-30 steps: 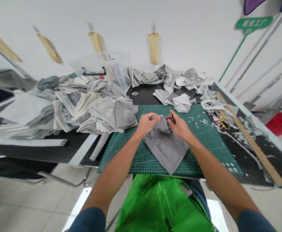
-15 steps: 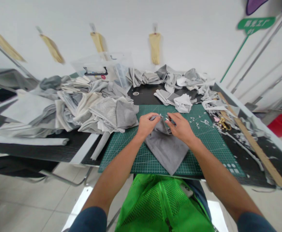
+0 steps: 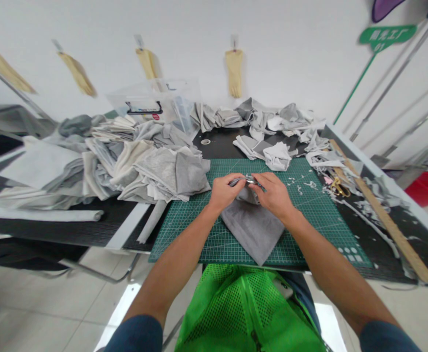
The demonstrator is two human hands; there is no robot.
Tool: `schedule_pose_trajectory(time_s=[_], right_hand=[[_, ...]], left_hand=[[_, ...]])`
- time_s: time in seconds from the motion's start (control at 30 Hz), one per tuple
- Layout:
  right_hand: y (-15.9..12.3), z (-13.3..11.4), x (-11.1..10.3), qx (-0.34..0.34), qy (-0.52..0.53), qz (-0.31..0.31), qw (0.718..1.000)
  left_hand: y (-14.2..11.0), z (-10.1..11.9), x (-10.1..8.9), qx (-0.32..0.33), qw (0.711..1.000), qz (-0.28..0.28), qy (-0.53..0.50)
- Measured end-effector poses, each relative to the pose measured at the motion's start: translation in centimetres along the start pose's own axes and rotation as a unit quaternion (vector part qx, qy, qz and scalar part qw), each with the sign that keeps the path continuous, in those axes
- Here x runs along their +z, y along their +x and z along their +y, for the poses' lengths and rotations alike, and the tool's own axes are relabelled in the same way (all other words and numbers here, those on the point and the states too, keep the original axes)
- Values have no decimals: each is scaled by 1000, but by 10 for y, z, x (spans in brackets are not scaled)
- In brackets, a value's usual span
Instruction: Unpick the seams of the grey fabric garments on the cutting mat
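A grey cloth lies on the green cutting mat, one corner pointing toward me and its far edge lifted. My left hand is closed, pinching that raised edge between thumb and fingers. My right hand is closed around small silver thread snips, whose bright metal tip meets the cloth edge beside my left fingertips. Most of the snips is hidden by the fingers. The two hands nearly touch above the far part of the cloth.
Left of the mat is a big heap of grey and cream cloths. A clear plastic box stands behind it. More cloth lies beyond the mat. Gold-handled scissors, scraps and a wooden strip are at the right.
My right hand has moved slightly left, bringing the snips from a small gap onto the cloth edge at my left fingertips. The cloth's near part has barely shifted.
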State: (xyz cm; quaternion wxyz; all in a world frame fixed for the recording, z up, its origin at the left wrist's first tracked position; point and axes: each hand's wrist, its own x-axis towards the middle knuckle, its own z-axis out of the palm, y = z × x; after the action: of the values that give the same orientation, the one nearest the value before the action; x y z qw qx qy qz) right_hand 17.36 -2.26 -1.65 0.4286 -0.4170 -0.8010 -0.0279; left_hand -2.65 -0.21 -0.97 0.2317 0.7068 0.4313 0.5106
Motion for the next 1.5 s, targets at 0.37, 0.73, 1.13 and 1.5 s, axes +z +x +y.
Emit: schedule_pose_trajectory(time_s=[0.37, 0.73, 1.13, 1.5], right_hand=[[2, -2, -3, 25, 23, -24, 999], [4, -7, -9, 66, 88, 11, 994], [3, -3, -7, 167, 210, -22, 963], [3, -11, -5, 143, 192, -5, 971]], left_hand=[[-1, 5, -1, -9, 1000, -7, -22], [2, 2, -2, -6, 999, -21, -47], [8, -19, 3, -58, 981, -45, -179], [5, -21, 9, -76, 966, -66, -239]])
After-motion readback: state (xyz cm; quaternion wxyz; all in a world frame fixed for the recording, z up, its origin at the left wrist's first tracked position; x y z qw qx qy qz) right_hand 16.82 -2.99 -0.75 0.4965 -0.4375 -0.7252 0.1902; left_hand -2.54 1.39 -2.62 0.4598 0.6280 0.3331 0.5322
